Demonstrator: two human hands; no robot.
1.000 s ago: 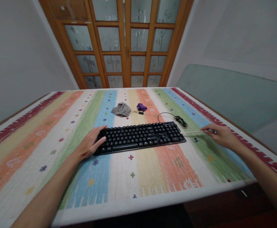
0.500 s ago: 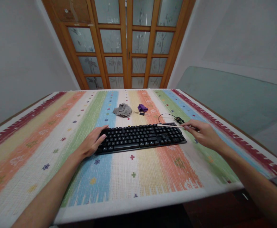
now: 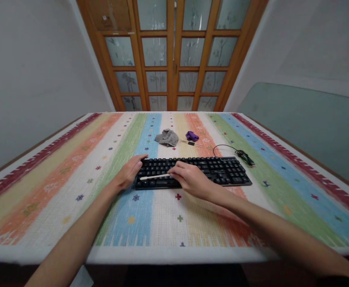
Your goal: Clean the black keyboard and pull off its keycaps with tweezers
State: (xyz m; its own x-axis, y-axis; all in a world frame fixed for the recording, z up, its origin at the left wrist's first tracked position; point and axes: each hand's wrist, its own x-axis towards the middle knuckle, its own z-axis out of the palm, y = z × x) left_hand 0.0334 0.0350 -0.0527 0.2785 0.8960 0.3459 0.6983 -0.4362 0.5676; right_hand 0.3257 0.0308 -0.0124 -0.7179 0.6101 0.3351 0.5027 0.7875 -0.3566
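A black computer keyboard (image 3: 225, 171) lies across the striped cloth in front of me. My left hand (image 3: 129, 173) grips its left end, thumb on the front corner and index finger along the back edge. My right hand (image 3: 190, 179) is over the middle of the keys, its fingers pinched round a white cotton swab (image 3: 154, 176). The swab points left, with its thick tip over the keys near the left end. The keys under my right hand are hidden.
Behind the keyboard lie a crumpled grey cloth (image 3: 167, 138), a purple cloth (image 3: 192, 136) and thin sticks with a small black piece (image 3: 191, 143). The coiled black cable (image 3: 244, 156) rests at the back right. A striped tablecloth (image 3: 108, 215) covers the table.
My right hand has moved left with the swab, from the right end of the keyboard to its left half. My left hand stays at the left end. The view has shifted slightly.
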